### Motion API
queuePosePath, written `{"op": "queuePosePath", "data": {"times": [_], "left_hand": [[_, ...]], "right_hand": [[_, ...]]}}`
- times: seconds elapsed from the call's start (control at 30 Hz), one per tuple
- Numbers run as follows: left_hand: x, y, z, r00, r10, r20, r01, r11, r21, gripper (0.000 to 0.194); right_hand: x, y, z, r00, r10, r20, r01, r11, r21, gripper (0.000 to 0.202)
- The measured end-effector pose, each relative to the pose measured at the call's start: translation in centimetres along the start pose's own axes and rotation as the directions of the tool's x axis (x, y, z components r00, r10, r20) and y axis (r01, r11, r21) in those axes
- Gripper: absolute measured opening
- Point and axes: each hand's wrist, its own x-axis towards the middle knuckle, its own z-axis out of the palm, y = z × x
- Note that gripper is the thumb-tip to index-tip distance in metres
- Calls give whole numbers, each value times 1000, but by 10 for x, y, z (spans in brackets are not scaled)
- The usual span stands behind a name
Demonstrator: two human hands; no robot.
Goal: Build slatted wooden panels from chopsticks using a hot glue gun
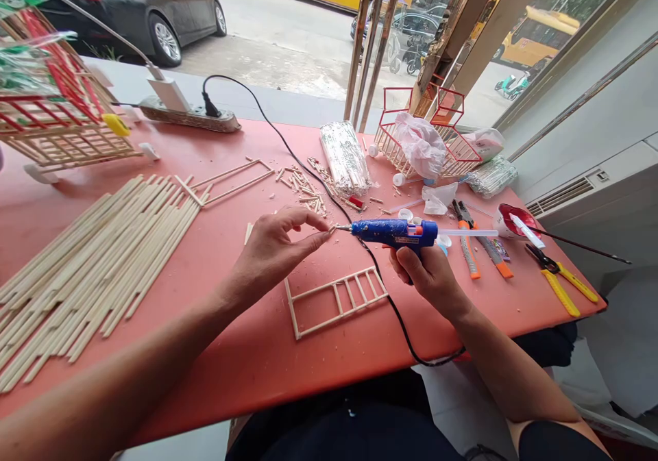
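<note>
My right hand (424, 269) is wrapped round the handle of a blue hot glue gun (385, 231), with a clear glue stick (467, 233) jutting from its back. The nozzle points left and meets the fingertips of my left hand (282, 242). Thumb and index finger there pinch a small pale piece of wooden stick (333, 228), mostly hidden. Below the hands, a ladder-like frame of wooden sticks (336, 298) lies flat on the red table (247, 372), with several rungs at its right end.
Long wooden sticks (92, 262) cover the left side, near a rectangular stick frame (236, 183). Short cut pieces (303, 183) lie behind my hands. A black cord (288, 146) crosses the table. Pliers (465, 242), yellow-handled cutters (560, 283) and a stick basket (391, 139) are at right.
</note>
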Motion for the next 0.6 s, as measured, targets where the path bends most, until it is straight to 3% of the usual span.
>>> {"op": "queuePosePath", "data": {"times": [0.27,0.5,0.6], "left_hand": [[0,1,1,997,83,4,-83,996,27,15],[0,2,0,1000,-19,6,19,1000,12,21],[0,3,1,1000,-8,-6,8,1000,24,19]], "right_hand": [[-1,1,0,1000,9,-3,-9,1000,-13,66],[1,0,0,1000,19,-8,-20,1000,-6,65],[0,0,0,1000,12,8,-12,1000,-13,66]]}}
